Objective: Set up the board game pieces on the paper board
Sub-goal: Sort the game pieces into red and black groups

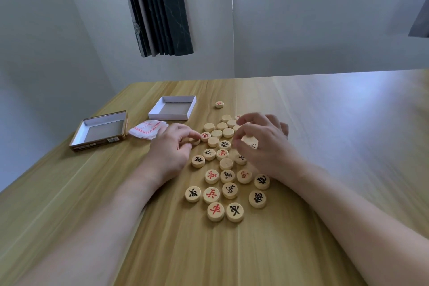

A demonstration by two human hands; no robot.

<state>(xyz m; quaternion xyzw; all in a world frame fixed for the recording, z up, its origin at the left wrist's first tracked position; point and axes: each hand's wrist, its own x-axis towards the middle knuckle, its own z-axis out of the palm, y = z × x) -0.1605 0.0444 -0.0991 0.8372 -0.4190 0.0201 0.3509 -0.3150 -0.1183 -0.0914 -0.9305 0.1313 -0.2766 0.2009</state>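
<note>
Several round wooden game pieces [226, 176] with red or black characters lie scattered on the wooden table [325, 123]; some lie face down and blank. My left hand [171, 146] pinches one blank piece [195, 141] at the left edge of the pile. Over the right side of the pile, my right hand [262, 144] grips a piece [250, 141] lifted off the table. The folded paper board [148, 129], white with red lines, lies left of the pile. One lone piece [219, 104] sits apart at the far side.
A white box tray [173, 107] stands beyond the folded board, and the box lid [99, 131] with a barcode lies open side up at the left. The table's left edge runs close to the lid. Walls, a dark curtain and a window stand behind.
</note>
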